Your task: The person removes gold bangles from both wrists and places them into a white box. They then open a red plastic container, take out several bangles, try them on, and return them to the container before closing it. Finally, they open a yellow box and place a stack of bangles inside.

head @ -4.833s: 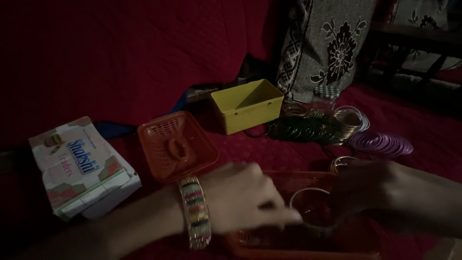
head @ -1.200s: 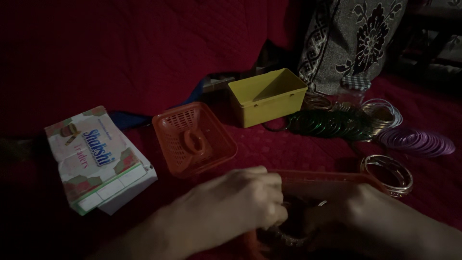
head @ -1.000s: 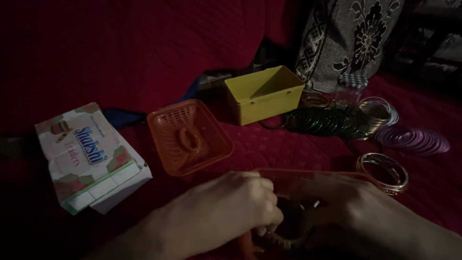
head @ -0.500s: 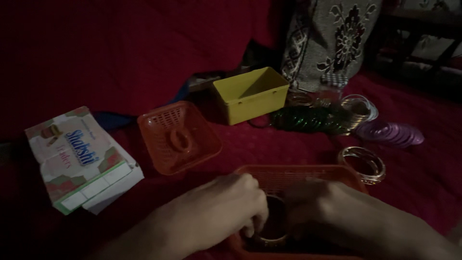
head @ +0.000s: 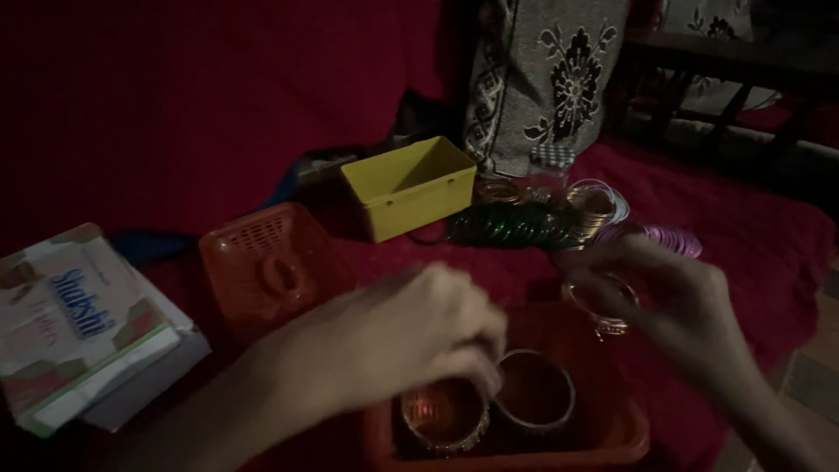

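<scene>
Head view, left grip [head: 437, 336] pinching bangle stack [head: 444, 417] in orange tray [head: 631, 428], right grip [head: 673, 301] unclear.

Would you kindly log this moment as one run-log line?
left hand: on bangle stack in orange basket | right hand: at loose bangle set | second stack: in basket

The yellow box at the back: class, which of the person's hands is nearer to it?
Left, though not by much. The left hand is in front of the yellow box, over the orange tray. The right hand is farther off to the right, by a bangle stack.
</scene>
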